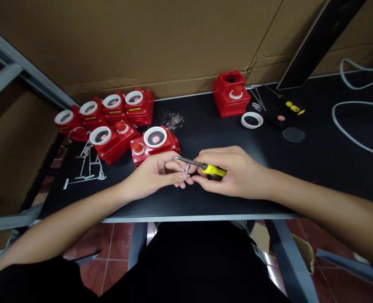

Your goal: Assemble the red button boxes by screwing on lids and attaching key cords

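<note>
My left hand [161,173] is closed, thumb and fingers pinching a small silvery metal piece [188,173], perhaps with a bit of chain; its exact kind is too small to tell. A screwdriver [213,170] with a yellow and black handle lies in my closed right hand [237,172], its tip pointing left above the left fingers. The right fingertips also meet the small metal piece. Just behind my left hand sits a red call-point box [173,145] with a white ring around its round window and a red button; the hand hides its front edge.
More red boxes [140,110] stand at the back left. Metal hammers with chains [87,166] lie at left. Pale debris [174,120] is scattered mid-table. At back right are a box without its ring [232,99], a loose white ring [252,120], a glass disc [294,134] and a white cable [338,122].
</note>
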Tool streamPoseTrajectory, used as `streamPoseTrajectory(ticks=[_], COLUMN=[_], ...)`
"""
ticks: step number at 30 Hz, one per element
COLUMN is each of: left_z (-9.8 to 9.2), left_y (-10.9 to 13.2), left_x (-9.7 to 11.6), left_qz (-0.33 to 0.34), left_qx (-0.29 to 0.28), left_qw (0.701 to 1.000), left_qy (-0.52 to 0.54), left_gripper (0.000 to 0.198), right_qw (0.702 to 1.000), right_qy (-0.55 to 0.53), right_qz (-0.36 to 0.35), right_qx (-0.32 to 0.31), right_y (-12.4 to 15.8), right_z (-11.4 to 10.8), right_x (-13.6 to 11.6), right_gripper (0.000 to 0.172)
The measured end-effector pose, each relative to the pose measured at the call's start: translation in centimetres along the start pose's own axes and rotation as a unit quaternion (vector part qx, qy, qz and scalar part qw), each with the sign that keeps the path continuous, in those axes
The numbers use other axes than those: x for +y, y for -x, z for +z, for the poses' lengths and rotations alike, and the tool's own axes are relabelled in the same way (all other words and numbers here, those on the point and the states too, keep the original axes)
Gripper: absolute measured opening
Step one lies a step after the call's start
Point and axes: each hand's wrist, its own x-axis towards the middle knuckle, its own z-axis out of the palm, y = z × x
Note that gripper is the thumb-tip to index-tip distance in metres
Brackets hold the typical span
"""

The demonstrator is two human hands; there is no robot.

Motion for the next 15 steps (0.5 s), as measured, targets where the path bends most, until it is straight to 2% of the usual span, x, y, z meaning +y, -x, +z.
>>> streamPoseTrajectory(ticks=[4,15], left_z=[0.17,-0.05], left_y=[-0.05,-0.12], left_x=[0.06,-0.18], left_qz=[-0.001,0.000], left_qx=[0.003,0.027], left_qw=[1.000,0.999], left_qy=[0.002,-0.032], left_gripper=[0.041,0.051], right_qw=[1.000,0.998], right_qy=[-0.010,0.009], right_qz=[0.002,0.057], right_qx=[-0.002,0.012], right_y=[-0.02,0.04], right_z=[0.16,0.66], right_x=[0.06,0.05], right_gripper=[0.010,0.011])
